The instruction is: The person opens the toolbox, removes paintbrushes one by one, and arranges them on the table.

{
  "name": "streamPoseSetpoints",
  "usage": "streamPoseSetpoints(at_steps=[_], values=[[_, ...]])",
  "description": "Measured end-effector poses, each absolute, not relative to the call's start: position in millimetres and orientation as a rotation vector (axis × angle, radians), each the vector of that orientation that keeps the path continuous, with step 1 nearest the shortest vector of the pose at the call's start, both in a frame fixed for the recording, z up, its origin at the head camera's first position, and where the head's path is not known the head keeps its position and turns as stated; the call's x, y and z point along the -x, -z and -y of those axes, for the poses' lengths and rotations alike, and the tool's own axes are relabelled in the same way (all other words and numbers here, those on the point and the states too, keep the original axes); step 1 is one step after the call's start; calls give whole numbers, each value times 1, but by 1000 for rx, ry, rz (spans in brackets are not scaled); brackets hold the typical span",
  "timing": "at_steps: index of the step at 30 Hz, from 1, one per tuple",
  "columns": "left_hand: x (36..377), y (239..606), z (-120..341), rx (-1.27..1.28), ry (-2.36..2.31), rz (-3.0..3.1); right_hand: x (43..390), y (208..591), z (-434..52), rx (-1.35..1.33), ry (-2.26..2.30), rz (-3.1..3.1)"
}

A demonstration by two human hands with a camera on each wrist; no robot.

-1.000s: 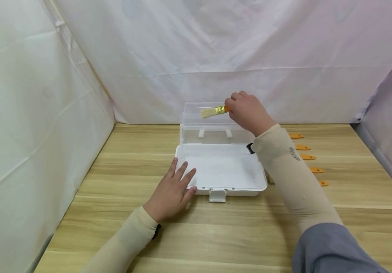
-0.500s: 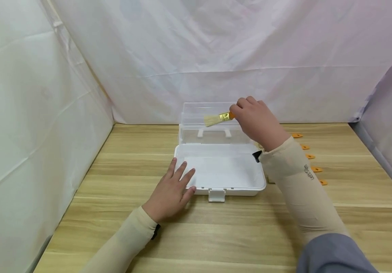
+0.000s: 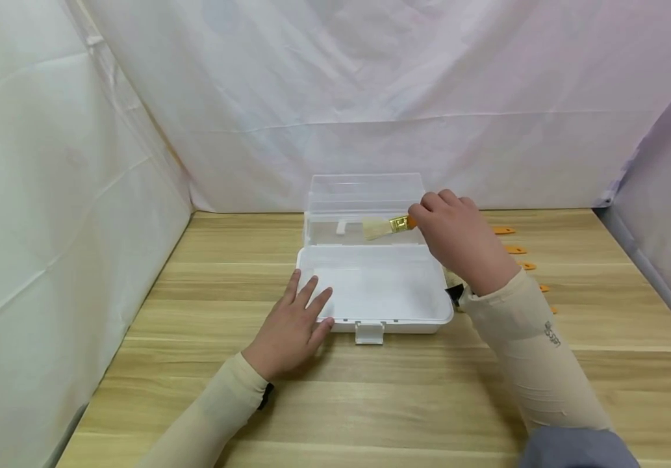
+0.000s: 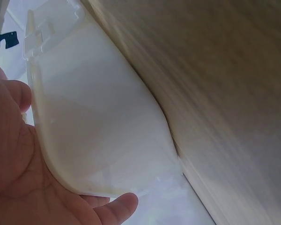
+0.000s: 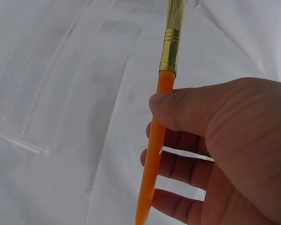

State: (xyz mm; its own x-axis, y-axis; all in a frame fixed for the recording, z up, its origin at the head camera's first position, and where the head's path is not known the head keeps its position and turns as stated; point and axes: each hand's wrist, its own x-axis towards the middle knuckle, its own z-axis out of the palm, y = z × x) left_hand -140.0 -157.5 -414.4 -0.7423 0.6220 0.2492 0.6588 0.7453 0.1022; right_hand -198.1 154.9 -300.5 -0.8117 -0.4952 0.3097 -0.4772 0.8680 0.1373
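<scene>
A paintbrush (image 3: 401,224) with an orange handle, gold ferrule and pale bristles is pinched between the thumb and fingers of my right hand (image 3: 464,237). It is held in the air over the back of a white plastic box (image 3: 376,286), bristles pointing left. The orange handle (image 5: 154,145) shows fully in the right wrist view. My left hand (image 3: 291,328) rests with spread fingers on the box's front left corner. In the left wrist view the thumb and fingers (image 4: 119,208) touch the box's rim. The box's clear lid (image 3: 364,195) stands raised behind it.
Several more orange-handled brushes (image 3: 515,249) lie in a row to the right of the box, partly hidden by my right arm. A white latch (image 3: 369,333) hangs at the box's front. White sheeting (image 3: 335,84) encloses the wooden table (image 3: 335,416) at the back and sides.
My right hand has come down and to the right, nearer the box, carrying the paintbrush. The left hand stays on the box corner.
</scene>
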Motion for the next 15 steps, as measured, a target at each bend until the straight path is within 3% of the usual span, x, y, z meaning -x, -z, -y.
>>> streamPoseSetpoints(at_steps=[15], values=[[141, 414, 158, 1018, 296, 2718, 163, 314, -170, -761, 35, 2658]])
